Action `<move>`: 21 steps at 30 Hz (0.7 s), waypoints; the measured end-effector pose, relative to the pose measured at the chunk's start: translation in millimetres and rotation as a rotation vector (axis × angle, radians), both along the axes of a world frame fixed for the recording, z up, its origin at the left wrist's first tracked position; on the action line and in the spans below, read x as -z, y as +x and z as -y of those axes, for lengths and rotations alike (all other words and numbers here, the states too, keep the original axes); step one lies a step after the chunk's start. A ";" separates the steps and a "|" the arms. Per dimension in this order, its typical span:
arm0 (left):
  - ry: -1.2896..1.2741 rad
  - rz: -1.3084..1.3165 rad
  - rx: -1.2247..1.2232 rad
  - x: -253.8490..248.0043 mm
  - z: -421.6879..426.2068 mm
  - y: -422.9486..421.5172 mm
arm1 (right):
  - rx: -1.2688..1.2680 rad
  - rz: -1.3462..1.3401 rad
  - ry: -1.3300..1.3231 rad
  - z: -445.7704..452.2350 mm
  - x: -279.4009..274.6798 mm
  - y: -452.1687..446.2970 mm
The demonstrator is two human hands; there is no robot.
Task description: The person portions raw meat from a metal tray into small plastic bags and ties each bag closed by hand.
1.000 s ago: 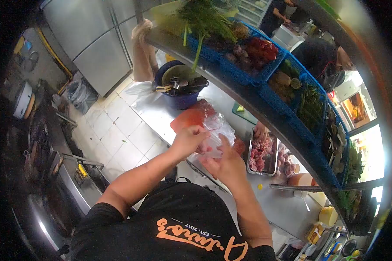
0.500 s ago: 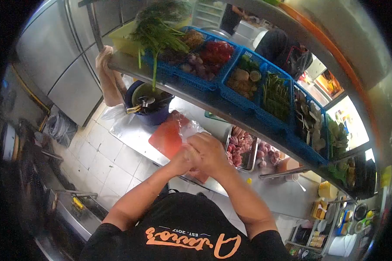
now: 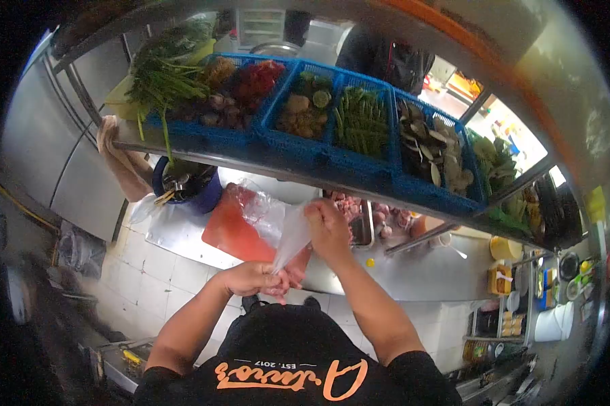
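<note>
Remotely I am watching the left hand (image 3: 256, 278), near, and right hand (image 3: 328, 229), farther, gripping a bag (image 3: 292, 238), hard pulling would be risking tears.

White floor tiles (image 3: 154, 274) are bordering a stainless-steel counter (image 3: 426, 274); a metal shelf (image 3: 267, 166) is spanning it, bright light (image 3: 518, 150) glaring beyond.

plastic bag (image 3: 293, 237) | thin, whitish, translucent | pulled out lengthwise, narrowing toward its near end | slanting, held in the air above the counter (image 3: 423, 274) | near end by the counter's near edge, far end farther in
</note>
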State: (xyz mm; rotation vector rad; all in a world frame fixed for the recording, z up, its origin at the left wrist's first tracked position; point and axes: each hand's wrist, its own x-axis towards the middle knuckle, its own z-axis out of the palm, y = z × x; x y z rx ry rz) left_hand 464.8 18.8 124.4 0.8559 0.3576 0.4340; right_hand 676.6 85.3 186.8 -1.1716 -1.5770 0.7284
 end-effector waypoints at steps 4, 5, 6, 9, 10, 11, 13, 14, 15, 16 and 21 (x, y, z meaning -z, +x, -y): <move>-0.139 0.145 -0.120 -20.5 5.4 3.7 | -0.018 0.180 0.121 -25.3 12.2 15.9; -0.138 0.079 -0.153 -18.0 4.8 7.1 | -0.014 0.152 0.140 -32.9 24.4 20.4; -0.132 0.014 -0.187 -17.5 2.9 11.2 | -0.013 0.126 0.164 -36.2 30.1 23.1; 0.158 -0.428 -0.346 -18.8 9.3 30.1 | -0.002 0.131 0.060 -36.4 37.4 28.8; 0.287 -0.569 -0.384 -15.3 13.8 32.5 | 0.000 0.133 0.019 -35.5 33.1 28.9; 0.417 -0.710 -0.423 -14.1 14.5 35.8 | 0.000 0.132 -0.034 -32.3 28.3 29.8; 0.554 -0.624 -0.370 -32.7 17.1 36.8 | -0.003 0.113 -0.088 -27.6 16.8 30.3; 0.655 -0.555 -0.339 -33.2 17.8 35.3 | -0.007 0.094 -0.090 -26.8 12.9 32.1; 0.755 -0.486 -0.307 -33.3 17.7 33.5 | -0.010 0.076 -0.092 -26.2 10.9 33.5; 0.420 -0.375 -0.135 -33.4 14.2 28.2 | -0.017 0.028 -0.103 -28.0 15.8 34.3; -0.048 0.152 -0.041 -10.6 7.1 25.9 | -0.011 -0.175 -0.283 -34.0 21.4 38.1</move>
